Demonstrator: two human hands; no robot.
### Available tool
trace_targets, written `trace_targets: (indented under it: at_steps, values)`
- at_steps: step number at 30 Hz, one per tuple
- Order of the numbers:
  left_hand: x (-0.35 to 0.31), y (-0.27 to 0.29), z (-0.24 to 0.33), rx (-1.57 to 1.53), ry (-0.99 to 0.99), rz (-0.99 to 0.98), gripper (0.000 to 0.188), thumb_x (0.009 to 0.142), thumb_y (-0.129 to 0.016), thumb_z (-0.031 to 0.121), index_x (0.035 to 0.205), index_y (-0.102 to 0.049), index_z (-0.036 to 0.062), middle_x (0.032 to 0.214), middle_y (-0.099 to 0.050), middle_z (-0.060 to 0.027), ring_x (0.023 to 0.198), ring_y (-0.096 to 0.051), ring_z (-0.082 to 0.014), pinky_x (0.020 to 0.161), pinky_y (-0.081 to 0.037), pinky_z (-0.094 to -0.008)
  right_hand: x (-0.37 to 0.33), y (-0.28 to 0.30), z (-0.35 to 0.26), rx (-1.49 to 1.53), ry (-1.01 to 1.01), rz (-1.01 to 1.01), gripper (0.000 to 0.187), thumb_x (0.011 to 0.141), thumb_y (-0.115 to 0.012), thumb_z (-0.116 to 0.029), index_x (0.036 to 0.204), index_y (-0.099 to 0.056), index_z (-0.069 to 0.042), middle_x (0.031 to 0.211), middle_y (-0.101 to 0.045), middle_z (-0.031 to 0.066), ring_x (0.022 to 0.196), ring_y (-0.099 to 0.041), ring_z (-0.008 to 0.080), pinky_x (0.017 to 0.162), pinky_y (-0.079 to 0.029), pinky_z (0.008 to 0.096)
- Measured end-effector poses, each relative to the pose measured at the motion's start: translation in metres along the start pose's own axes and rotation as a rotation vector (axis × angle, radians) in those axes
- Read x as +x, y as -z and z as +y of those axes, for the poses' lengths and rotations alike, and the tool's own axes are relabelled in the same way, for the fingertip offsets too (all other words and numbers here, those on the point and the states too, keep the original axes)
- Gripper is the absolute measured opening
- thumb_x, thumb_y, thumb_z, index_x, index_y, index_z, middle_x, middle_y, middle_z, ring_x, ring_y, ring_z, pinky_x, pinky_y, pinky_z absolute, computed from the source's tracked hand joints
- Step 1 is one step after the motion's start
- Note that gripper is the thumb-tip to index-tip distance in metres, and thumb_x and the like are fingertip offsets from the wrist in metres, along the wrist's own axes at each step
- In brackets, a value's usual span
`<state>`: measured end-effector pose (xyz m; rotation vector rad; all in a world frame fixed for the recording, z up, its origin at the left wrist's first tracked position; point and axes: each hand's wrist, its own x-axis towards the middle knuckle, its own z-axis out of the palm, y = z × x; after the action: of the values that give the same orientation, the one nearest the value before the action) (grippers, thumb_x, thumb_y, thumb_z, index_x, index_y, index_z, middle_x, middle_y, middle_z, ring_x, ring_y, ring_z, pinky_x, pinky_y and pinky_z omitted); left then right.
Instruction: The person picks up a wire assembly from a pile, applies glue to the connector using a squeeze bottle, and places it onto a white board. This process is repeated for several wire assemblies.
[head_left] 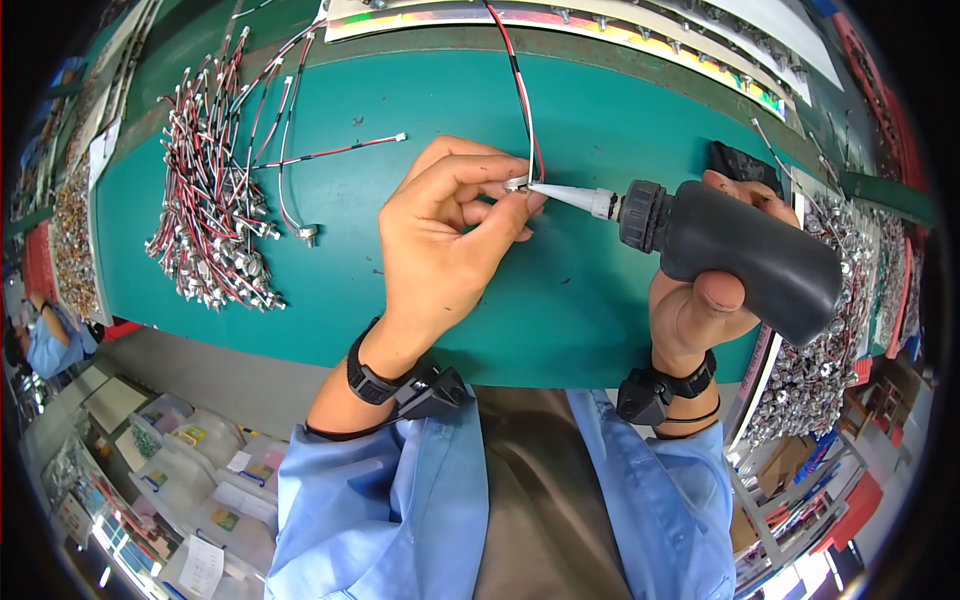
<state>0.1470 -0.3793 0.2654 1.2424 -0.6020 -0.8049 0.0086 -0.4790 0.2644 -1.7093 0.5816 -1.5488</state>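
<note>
Over the middle of the green table, my left hand [440, 225] pinches a small metal part [516, 184] between thumb and fingers. Red, black and white wires [520, 90] run up from that part toward the far edge. My right hand [715, 285] is wrapped round a black squeeze bottle [755, 255], tilted sideways. The bottle's pale tapered nozzle [575, 197] points left, and its tip meets or nearly meets the metal part at my left fingertips. Whether anything flows from the tip cannot be made out.
A heap of wired metal parts [215, 200] lies on the left of the green table [340, 230]. One wired part [308, 235] lies just beside it. A tray of many metal parts [815, 370] stands at the right. Plastic bins [205, 445] sit low at the left.
</note>
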Motion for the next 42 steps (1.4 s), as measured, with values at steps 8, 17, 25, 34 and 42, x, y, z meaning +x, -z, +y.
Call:
trace_targets:
  at_steps: [8, 17, 25, 34, 42]
  values:
    - [0.0003, 0.0002, -0.0003, 0.000, -0.003, 0.006, 0.017, 0.071, -0.056, -0.014, 0.086, -0.056, -0.0078, 0.090, -0.049, -0.0089, 0.073, -0.057, -0.0116, 0.059, -0.054, -0.0182, -0.0010, 0.0027, 0.0040, -0.010, 0.040, -0.024, 0.069, 0.068, -0.059, -0.055, 0.104, -0.049, 0.004, 0.098, -0.054, 0.0120, 0.092, -0.050, 0.0238, 0.082, -0.040, 0.0353]
    - [0.0006, 0.0001, -0.0017, 0.004, -0.004, 0.007, 0.018, 0.070, -0.057, -0.014, 0.086, -0.056, -0.0073, 0.090, -0.049, -0.0087, 0.072, -0.057, -0.0112, 0.059, -0.053, -0.0178, 0.0008, 0.0010, -0.0011, -0.051, 0.045, -0.050, 0.070, 0.067, -0.056, -0.059, 0.098, -0.055, 0.005, 0.099, -0.052, 0.0095, 0.087, -0.050, 0.0232, 0.078, -0.039, 0.0346]
    - [0.0009, 0.0010, -0.0011, 0.001, -0.015, 0.007, 0.018, 0.070, -0.057, -0.014, 0.087, -0.056, -0.0070, 0.090, -0.049, -0.0091, 0.073, -0.058, -0.0122, 0.059, -0.053, -0.0182, -0.0001, 0.0061, 0.0046, -0.081, 0.066, -0.068, 0.070, 0.068, -0.055, -0.060, 0.098, -0.055, 0.004, 0.100, -0.051, 0.0097, 0.086, -0.051, 0.0235, 0.076, -0.040, 0.0345]
    - [0.0006, 0.0018, -0.0010, -0.005, -0.022, 0.001, 0.017, 0.071, -0.056, -0.013, 0.087, -0.055, -0.0072, 0.090, -0.049, -0.0091, 0.074, -0.059, -0.0138, 0.059, -0.053, -0.0187, 0.0037, 0.0070, 0.0030, -0.169, 0.112, -0.078, 0.070, 0.070, -0.051, -0.062, 0.093, -0.060, 0.004, 0.097, -0.052, 0.0098, 0.084, -0.051, 0.0241, 0.074, -0.040, 0.0350]
    - [0.0004, 0.0021, -0.0014, -0.006, -0.018, -0.006, 0.016, 0.071, -0.057, -0.013, 0.086, -0.055, -0.0069, 0.090, -0.050, -0.0088, 0.073, -0.060, -0.0146, 0.060, -0.054, -0.0197, 0.0046, 0.0043, 0.0013, -0.202, 0.112, -0.071, 0.070, 0.070, -0.050, -0.061, 0.092, -0.060, 0.005, 0.093, -0.054, 0.0096, 0.083, -0.050, 0.0234, 0.073, -0.040, 0.0352]
